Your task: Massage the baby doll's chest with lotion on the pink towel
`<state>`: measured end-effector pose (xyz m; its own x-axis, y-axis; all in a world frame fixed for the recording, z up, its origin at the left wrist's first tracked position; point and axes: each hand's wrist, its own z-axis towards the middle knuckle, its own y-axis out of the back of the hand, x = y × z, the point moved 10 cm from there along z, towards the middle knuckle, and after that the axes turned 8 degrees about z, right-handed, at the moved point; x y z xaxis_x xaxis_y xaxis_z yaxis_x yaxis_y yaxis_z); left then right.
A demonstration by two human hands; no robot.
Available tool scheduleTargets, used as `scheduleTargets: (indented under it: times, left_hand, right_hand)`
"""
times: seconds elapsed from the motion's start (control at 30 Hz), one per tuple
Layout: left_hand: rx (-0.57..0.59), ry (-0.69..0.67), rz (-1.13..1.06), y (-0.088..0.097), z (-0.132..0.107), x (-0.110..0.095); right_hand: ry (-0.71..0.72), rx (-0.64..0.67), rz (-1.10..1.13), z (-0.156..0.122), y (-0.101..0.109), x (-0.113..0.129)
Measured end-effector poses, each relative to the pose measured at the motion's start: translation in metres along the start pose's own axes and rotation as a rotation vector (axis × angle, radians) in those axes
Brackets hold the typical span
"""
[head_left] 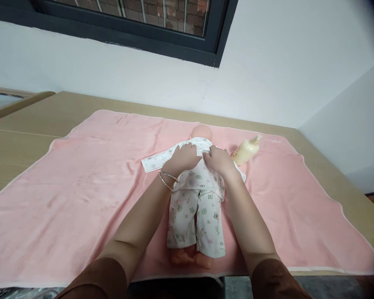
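Observation:
A baby doll (pixel 202 132) lies on a pink blanket with its bald head away from me and its feet close to me. It wears a white printed shirt (pixel 195 179) and matching trousers (pixel 183 220). At the upper part of the shirt, on the left side, my left hand (pixel 186 158) has its fingers bent on the cloth. My right hand (pixel 218 159) grips the cloth just to the right, its thumb near the left thumb. One sleeve stretches out flat to the left; the other is mostly hidden behind my right hand and forearm. Both hands partly cover the chest area.
A cream-coloured bottle (pixel 247 150) with a pump-like top lies tilted right of the doll. The pink blanket (pixel 90 182) covers most of a wooden table (pixel 90 106). Behind it are a white wall (pixel 162 83) and a dark-framed window (pixel 202 54).

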<state>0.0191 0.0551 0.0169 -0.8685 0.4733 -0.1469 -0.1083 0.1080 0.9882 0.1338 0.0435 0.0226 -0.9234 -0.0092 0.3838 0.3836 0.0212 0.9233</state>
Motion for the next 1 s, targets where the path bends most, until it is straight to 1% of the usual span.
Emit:
scheduleTargets:
  times: [0.1,0.17,0.27,0.33,0.4,0.5,0.63,0.7,0.77,0.83,0.93,1.0]
  left_hand:
    - [0.037,-0.014,0.018,0.002,-0.006,-0.006]
    - [0.02,0.027,-0.026,0.004,-0.003,-0.003]
    - [-0.093,0.142,-0.162,0.008,0.008,0.013]
    - [-0.163,0.21,-0.25,0.007,0.015,0.024]
    - [-0.185,0.223,-0.277,0.004,0.019,0.028]
    - [-0.133,0.153,-0.206,0.001,0.016,0.018]
    - [-0.015,0.027,-0.038,0.004,-0.002,-0.004]
    - [0.025,0.004,-0.017,0.006,-0.008,-0.01]
    - [0.037,0.031,-0.044,0.006,-0.007,-0.008]
    - [0.011,0.098,-0.083,0.005,-0.002,0.001]
    - [-0.04,0.182,-0.169,-0.003,0.008,0.015]
    - [-0.062,0.184,-0.229,-0.008,0.013,0.02]
  right_hand:
    - [-0.036,-0.001,0.016,-0.002,0.002,-0.001]
    - [-0.057,-0.043,0.042,0.004,0.001,-0.009]
    - [-0.048,-0.095,0.108,0.019,-0.006,-0.024]
    - [-0.023,-0.109,0.15,0.024,-0.011,-0.028]
    - [-0.014,-0.117,0.143,0.024,-0.013,-0.027]
    - [-0.022,-0.103,0.053,0.014,-0.009,-0.015]
    - [-0.011,-0.01,-0.057,0.0,-0.005,0.002]
    - [-0.004,0.009,-0.063,-0.002,-0.003,0.005]
    - [-0.011,-0.018,-0.049,0.001,0.0,0.001]
    - [-0.031,-0.056,-0.015,0.006,0.002,-0.007]
    - [-0.032,-0.072,0.068,0.015,-0.002,-0.019]
    - [-0.012,-0.076,0.112,0.018,-0.005,-0.022]
